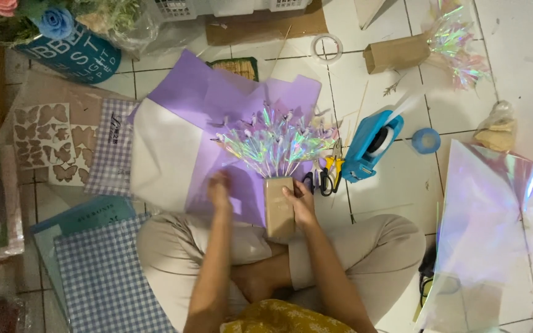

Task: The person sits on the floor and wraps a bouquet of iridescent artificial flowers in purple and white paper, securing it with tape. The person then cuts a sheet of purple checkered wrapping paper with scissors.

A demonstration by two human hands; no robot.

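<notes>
One brown paper wrap (279,206) stands at my lap, at six o'clock of the purple sheets (217,98), holding a cluster of iridescent picks (276,142) too tangled to count; my right hand (300,203) grips its side. My left hand (219,188) lies on the purple paper at nine o'clock of the wrap, blurred, so I cannot tell its fingers' spread. One blue tape dispenser (371,145) and one pair of yellow-handled scissors (330,172) lie at three o'clock; one teal bucket (84,58) of flowers is cut off at eleven.
</notes>
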